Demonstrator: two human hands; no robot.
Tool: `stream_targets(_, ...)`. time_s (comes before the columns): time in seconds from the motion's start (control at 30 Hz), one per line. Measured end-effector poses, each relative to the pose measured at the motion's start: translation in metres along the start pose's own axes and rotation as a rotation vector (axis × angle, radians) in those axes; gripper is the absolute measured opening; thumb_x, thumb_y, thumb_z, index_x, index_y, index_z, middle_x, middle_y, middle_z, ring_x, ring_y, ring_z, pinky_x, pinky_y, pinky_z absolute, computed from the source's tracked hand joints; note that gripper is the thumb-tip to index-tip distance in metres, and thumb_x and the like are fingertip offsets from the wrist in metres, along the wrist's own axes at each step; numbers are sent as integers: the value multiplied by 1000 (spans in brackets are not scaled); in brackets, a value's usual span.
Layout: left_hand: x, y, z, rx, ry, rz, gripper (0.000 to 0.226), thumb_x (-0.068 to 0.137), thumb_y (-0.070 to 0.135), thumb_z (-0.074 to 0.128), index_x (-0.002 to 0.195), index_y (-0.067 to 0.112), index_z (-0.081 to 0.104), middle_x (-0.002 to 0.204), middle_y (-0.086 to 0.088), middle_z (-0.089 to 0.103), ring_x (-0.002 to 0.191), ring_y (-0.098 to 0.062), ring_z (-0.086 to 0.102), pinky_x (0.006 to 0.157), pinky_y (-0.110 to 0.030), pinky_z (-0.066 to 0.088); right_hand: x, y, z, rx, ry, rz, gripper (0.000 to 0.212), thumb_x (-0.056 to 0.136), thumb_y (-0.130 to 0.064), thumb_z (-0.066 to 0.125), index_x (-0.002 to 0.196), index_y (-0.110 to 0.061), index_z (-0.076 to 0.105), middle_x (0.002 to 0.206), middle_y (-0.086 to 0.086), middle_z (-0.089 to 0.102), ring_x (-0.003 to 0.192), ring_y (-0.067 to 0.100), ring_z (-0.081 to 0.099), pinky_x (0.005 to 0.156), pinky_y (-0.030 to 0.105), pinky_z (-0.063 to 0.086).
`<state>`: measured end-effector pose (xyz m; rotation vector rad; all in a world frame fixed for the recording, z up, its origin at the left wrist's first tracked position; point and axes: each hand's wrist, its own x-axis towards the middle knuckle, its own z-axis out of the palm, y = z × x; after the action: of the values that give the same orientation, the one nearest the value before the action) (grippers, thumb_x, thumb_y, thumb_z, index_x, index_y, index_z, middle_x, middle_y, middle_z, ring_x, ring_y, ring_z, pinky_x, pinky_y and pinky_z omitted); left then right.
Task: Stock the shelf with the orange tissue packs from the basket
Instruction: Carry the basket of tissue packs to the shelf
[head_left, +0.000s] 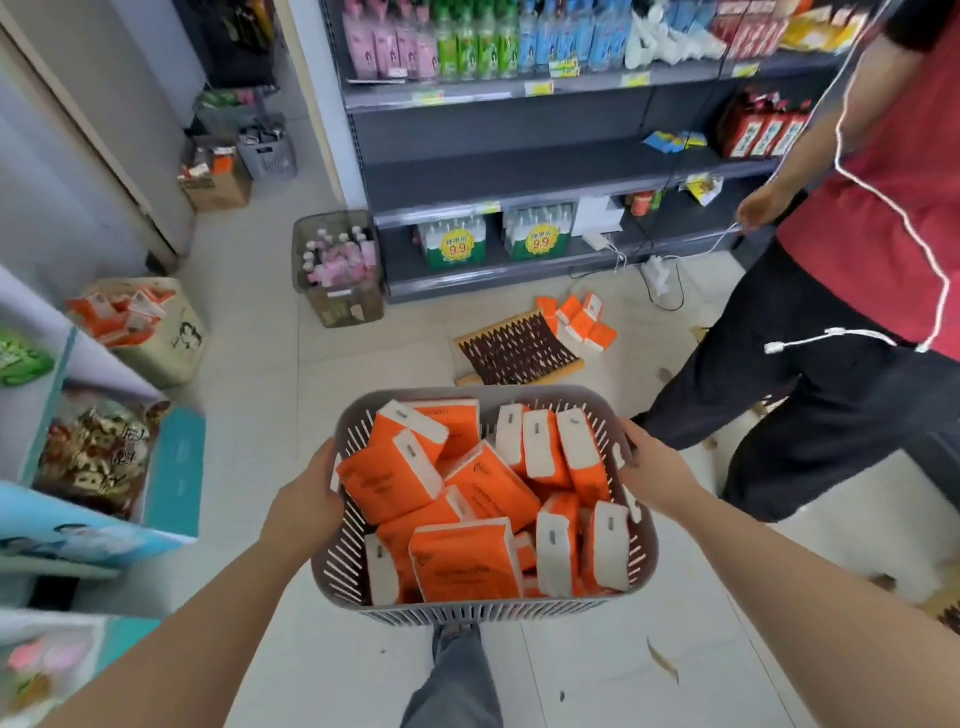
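basket (470, 613): grey, slotted walls
tissue packs (488, 488): orange with white end panels
shelf (519, 171): dark grey, yellow price tags along the edges
floor (291, 374): pale cream tiles
flat basket on the floor (517, 349): dark brown weave, tan rim
bottles on the top shelf (478, 39): pink, green, blue
other person's shirt (904, 208): red
other person's trousers (810, 374): black
cable (883, 200): white

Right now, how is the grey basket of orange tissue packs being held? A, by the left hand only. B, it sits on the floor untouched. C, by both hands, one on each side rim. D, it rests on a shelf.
C: the left hand and right hand each grip a side rim of the grey basket, which is held above the floor.
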<state>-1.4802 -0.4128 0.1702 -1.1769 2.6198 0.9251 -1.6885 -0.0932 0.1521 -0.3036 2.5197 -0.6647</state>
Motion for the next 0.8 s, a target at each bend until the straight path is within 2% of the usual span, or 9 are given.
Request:
stream_targets(0.23,112,38,-27,-40,2,13,60,94,22,48,146,38,24,118,-13,65,90,-32,65,80,-37,50,108,-50,-34,-28,22,-36,64,87,-46,55,145,-40,28,134,-4,57,116,27,58,94,33,44)
stream_targets(0.33,154,57,-34,-31,4,7,59,94,22,47,146,38,24,119,-12,65,92,-32,66,80,-37,50,150,-69,-50,12,0,-29,66,85,-42,57,144,-41,28,131,-4,59,111,28,61,89,35,48)
stream_targets(0.43,197,81,-38,-21,18,2,59,95,20,46,148,34,24,124,-13,63,96,-34,65,82,-38,49,198,-81,-66,70,-2,-35,70,77,-41,55,143,-41,32,130,-1,61,110,25,61,94,36,47)
stream_targets(0.57,253,116,-38,-21,30,-21,57,96,23,46,149,31,23,126,-14,62,100,-34,64,84,-39,49,268,-96,-90,52,18,-60,75,69,-32,40,144,-35,34,123,10,64,112,32,59,91,33,44)
stream_targets(0.67,294,142,-37,-32,45,-49,58,96,24,47,148,34,23,124,-13,63,99,-35,64,84,-39,49,324,-107,-110,16,20,-70,71,77,-21,44,146,-34,32,123,15,63,113,33,58,89,32,42)
stream_targets(0.8,353,174,-36,-33,69,-83,59,94,23,47,146,38,23,120,-13,65,96,-36,64,82,-38,48,392,-118,-135,-41,25,-89,75,81,-2,47,146,-35,33,115,14,66,108,33,60,76,26,37)
